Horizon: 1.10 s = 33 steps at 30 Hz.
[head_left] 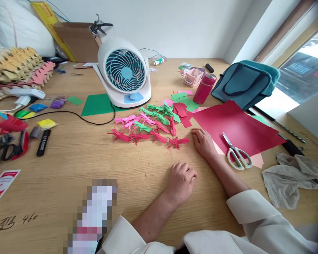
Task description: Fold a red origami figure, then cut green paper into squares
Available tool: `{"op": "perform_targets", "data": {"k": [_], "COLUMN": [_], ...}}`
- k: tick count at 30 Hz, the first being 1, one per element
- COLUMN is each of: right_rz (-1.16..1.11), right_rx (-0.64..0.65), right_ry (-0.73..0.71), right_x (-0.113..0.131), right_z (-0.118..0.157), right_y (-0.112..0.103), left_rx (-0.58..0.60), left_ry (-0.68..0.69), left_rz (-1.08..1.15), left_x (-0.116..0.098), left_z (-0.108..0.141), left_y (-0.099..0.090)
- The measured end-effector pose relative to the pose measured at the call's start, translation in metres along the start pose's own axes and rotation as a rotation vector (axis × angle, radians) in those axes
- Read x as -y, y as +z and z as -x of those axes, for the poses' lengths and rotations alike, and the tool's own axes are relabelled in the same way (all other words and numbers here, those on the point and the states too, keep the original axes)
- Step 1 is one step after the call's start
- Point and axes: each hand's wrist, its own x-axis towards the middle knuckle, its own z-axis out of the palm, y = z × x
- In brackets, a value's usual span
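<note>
My left hand rests palm down on the wooden table, fingers loosely curled in, and nothing shows in it. Beyond it, my right hand also lies on the table with bent fingers, beside a red folded paper insect. Several more such figures, red, pink and green, are grouped just left of that hand. White-handled scissors lie right of my right forearm, partly over large red paper sheets. Small cut red paper pieces and green ones lie behind the figures.
A white fan stands at the back, its black cable running left. A pink flask, teal bag and grey cloth are on the right. Leftward lie a black marker, black-handled scissors and a blurred-out phone-like object.
</note>
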Motion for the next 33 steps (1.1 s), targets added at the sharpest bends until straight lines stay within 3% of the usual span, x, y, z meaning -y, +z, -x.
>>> {"op": "perform_targets", "data": {"k": [8,13,16,19,21,25,33], "right_rz": [0.084,0.151,0.207,0.356,0.422,0.442,0.388], "right_rx": [0.032,0.014,-0.071,-0.196,-0.145,-0.059,-0.022], "right_ry": [0.097,0.148,0.197,0.351,0.443,0.499,0.431], "right_x": [0.008,0.016,0.0,-0.029,-0.046,-0.064,-0.081], "right_z": [0.002,0.031,0.065,0.096,0.109,0.114,0.11], "right_y": [0.0,-0.013,-0.036,-0.063,-0.077,-0.085,-0.086], "left_rx": [0.043,0.035,0.034,0.026,0.027,0.019,-0.023], "left_ry": [0.047,0.071,0.096,0.089,0.078,0.064,0.057], "left_rz": [0.002,0.004,0.01,0.002,-0.006,-0.007,-0.024], "left_x": [0.004,0.006,0.008,0.007,0.006,0.002,0.0], "left_z": [-0.001,-0.001,0.0,0.0,-0.001,-0.003,-0.002], "left_y": [-0.007,-0.008,-0.008,-0.009,-0.01,-0.011,-0.011]}}
